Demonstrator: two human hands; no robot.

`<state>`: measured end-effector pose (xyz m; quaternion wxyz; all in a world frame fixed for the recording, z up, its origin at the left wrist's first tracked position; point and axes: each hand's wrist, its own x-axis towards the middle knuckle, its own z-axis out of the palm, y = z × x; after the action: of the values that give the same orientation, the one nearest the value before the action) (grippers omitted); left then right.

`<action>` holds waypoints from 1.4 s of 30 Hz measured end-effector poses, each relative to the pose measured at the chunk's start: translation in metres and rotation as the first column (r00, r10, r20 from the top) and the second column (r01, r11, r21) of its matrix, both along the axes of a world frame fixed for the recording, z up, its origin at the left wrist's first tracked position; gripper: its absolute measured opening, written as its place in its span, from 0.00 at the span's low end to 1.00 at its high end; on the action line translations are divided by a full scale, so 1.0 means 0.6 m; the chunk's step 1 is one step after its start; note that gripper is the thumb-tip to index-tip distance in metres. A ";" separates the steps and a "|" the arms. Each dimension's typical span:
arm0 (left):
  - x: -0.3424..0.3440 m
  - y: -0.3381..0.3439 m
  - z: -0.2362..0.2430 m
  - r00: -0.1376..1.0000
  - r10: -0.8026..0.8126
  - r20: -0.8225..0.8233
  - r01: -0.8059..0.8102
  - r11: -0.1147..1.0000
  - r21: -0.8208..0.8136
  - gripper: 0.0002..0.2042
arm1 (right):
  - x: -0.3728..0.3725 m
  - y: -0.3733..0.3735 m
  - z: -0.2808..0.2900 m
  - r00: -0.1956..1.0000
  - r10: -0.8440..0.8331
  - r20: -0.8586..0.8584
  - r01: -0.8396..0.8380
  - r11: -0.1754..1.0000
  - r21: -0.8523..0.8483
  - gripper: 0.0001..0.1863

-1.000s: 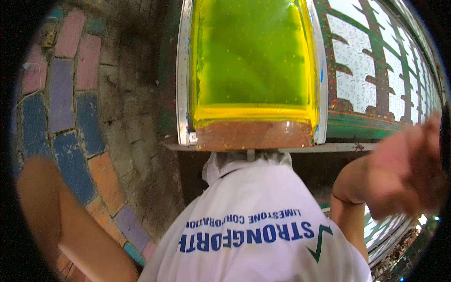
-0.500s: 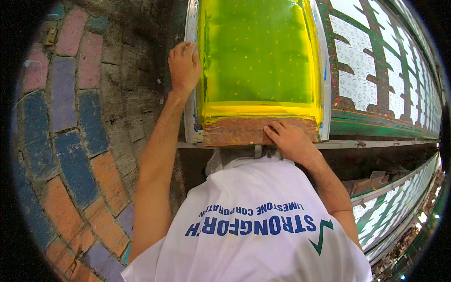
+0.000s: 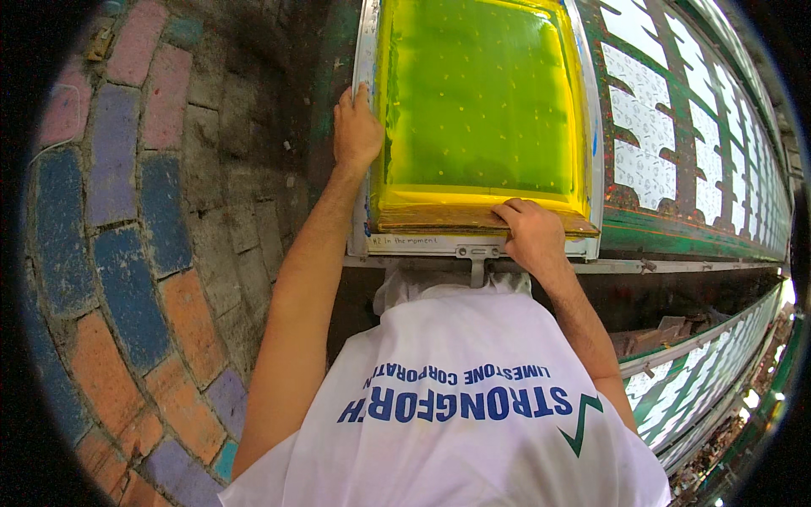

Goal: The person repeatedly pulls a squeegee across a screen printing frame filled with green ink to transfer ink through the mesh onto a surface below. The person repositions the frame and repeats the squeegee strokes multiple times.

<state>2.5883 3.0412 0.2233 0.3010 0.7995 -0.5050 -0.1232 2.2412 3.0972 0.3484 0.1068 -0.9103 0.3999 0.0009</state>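
A screen printing frame with pale metal rails lies in front of me, its mesh yellow-green with small light marks and a yellow border. My left hand grips the left rail about midway up, fingers bent over it and the thumb hidden. Across the near end of the mesh lies a wooden squeegee, tilted so mostly its narrow edge shows. My right hand is closed on the squeegee right of its middle, fingertips on the far side. Its blade is hidden from view.
A metal hinge bracket sits at the frame's near rail, close to my shirt. Rightward runs a long green table with rows of white printed cut pieces. A lower rack holds more pieces. Painted bricks pave the left.
The squeegee has tipped from showing its broad wooden face to its narrow edge, uncovering the near rail and bracket. The frame and both hands appear farther right in view; my left hand sits slightly lower.
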 end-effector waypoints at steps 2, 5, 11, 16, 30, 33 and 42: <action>0.002 -0.003 -0.002 1.000 -0.017 0.003 0.017 1.000 0.008 0.28 | 0.001 0.001 -0.001 1.000 -0.010 -0.009 0.010 1.000 -0.006 0.23; 0.004 -0.002 -0.005 0.999 -0.035 0.025 0.036 0.999 -0.020 0.28 | 0.001 -0.001 -0.004 1.000 -0.024 -0.019 0.024 1.000 0.001 0.22; 0.017 0.004 -0.003 0.979 0.025 -0.201 -0.026 1.000 -0.002 0.31 | -0.006 -0.003 -0.005 1.000 0.004 -0.004 -0.004 1.000 -0.001 0.27; 0.045 -0.033 0.001 0.993 -0.028 -0.118 0.016 0.995 -0.102 0.33 | -0.004 -0.002 -0.004 0.997 -0.043 0.072 0.043 0.999 -0.007 0.25; 0.033 -0.012 -0.041 0.999 0.013 -0.041 -0.020 0.986 -0.163 0.37 | -0.010 -0.013 -0.012 0.997 0.004 0.080 -0.003 1.000 -0.013 0.15; 0.033 -0.012 -0.046 0.996 0.044 0.077 -0.033 0.988 -0.150 0.35 | -0.012 -0.014 -0.017 0.996 0.000 0.086 0.000 1.000 0.006 0.15; 0.033 -0.016 -0.075 0.978 0.029 0.204 -0.008 0.995 -0.100 0.32 | -0.014 -0.013 -0.032 0.999 -0.030 0.014 0.030 0.999 0.016 0.14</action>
<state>2.6078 3.0317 0.1784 0.2876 0.7967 -0.5315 -0.0120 2.2328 3.0893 0.3291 0.1166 -0.9034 0.4127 -0.0040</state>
